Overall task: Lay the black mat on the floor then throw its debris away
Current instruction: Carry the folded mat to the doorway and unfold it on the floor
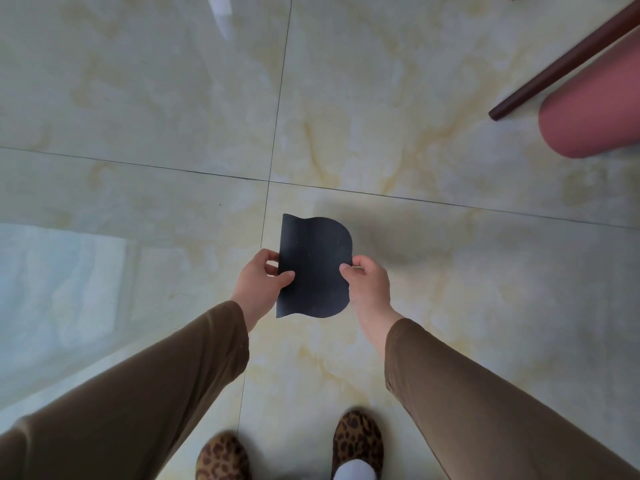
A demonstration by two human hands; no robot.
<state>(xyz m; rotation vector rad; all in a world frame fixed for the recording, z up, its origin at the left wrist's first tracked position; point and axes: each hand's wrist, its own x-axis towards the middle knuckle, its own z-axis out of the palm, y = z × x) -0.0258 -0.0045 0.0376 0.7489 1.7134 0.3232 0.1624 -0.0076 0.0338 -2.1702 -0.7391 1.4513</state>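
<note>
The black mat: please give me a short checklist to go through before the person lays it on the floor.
1. Both hands hold the mat: ok, left hand and right hand pinch opposite edges.
2. Mat flat: not ok, it bows and its edges curl.
3. Floor below is free: ok, bare tile.
4. Slippers clear of the spot: ok.
5. Chair leg out of the way: ok, far to the right.
6. Debris on the mat: cannot tell.

glossy marble floor tiles (pixel 138 98), pink cushion (pixel 595 109), wooden leg (pixel 561 64), leopard slippers (pixel 358 441)
</note>
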